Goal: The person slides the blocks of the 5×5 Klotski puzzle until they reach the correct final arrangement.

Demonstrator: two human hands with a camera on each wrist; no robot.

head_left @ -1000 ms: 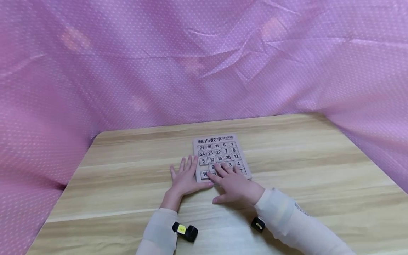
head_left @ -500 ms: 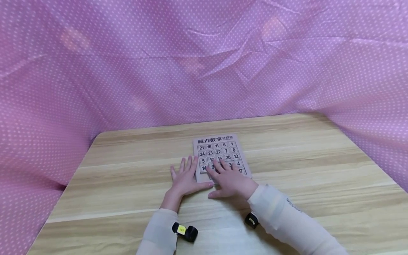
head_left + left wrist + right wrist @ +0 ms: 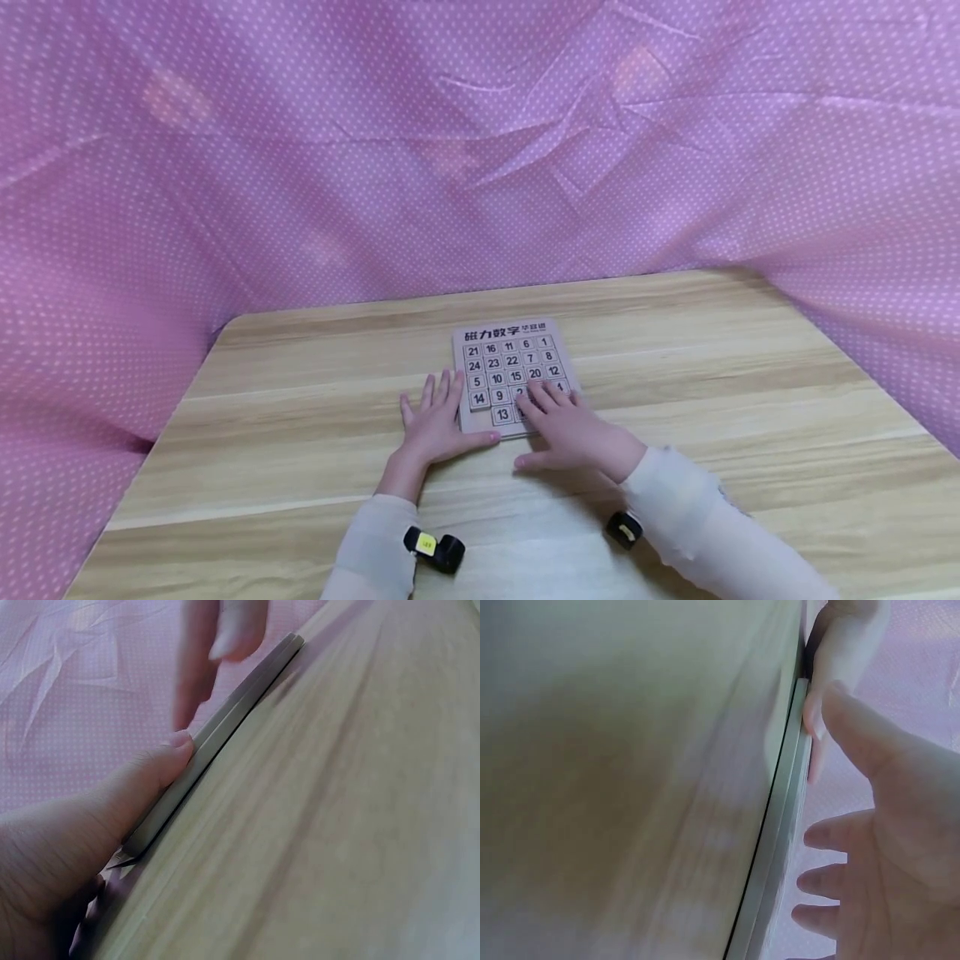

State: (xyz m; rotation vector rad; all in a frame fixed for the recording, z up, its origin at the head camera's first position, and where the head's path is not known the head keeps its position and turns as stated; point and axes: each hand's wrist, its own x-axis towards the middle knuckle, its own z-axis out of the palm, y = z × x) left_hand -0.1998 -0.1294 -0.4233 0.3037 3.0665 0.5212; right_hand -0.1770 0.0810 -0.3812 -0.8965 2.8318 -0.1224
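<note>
A sliding number puzzle (image 3: 459, 342) lies flat on the wooden table, its numbered tiles in rows below a printed heading. My left hand (image 3: 435, 427) braces it, straight fingers along the left side and thumb on the front edge. Over the lower right tiles spreads my right hand (image 3: 581, 433), its fingers hiding several of them. In the right wrist view those fingers (image 3: 821, 881) are loosely extended; whether they touch the tiles I cannot tell. Tile 14 (image 3: 478, 399) sits in the fourth row's left place. Below it is a gap, with tile 13 (image 3: 502, 414) to the right.
The wooden table (image 3: 315, 367) extends around the puzzle on all sides. A pink dotted cloth (image 3: 375, 183) hangs behind it and at both sides. Each sleeved wrist bears a small black camera, the left one (image 3: 450, 552) with a yellow label.
Tile 14 went up from the bottom row into the fourth row, opening the bottom left corner. My right hand first shifted left, then back right, uncovering tile 13. My left hand stayed put.
</note>
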